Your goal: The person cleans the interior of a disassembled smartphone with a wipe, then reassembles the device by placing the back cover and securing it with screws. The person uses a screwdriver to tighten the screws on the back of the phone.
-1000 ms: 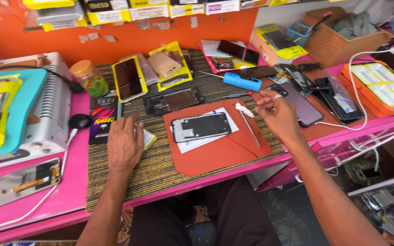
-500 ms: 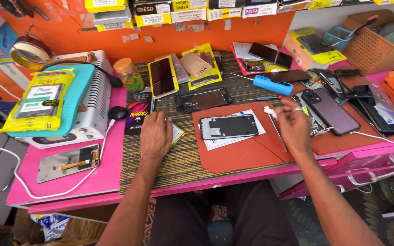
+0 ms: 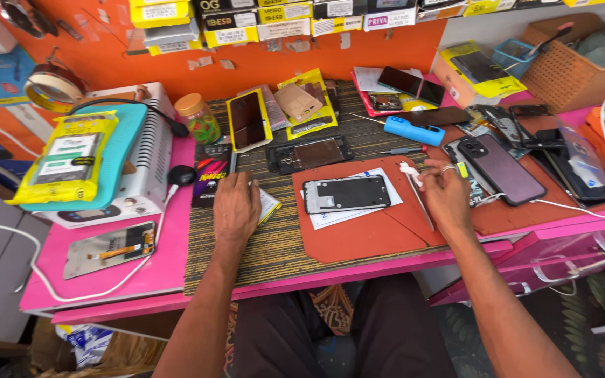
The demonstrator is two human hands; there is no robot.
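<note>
Left hand [image 3: 236, 208] flat, palm down, fingers together on woven mat [image 3: 260, 245], holding nothing. Right hand [image 3: 444, 196] pinched on thin white tool [image 3: 409, 172], resting on orange pad [image 3: 365, 234]. Between both hands: opened phone frame [image 3: 346, 193] on paper. Beyond right hand: blue cylinder [image 3: 414, 131], dark phone [image 3: 500, 168].

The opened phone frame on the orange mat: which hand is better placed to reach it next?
Probably the left. The left hand lies flat and empty on the woven mat, close beside the opened phone frame. The right hand is also near, but pinches a small white piece.
</note>
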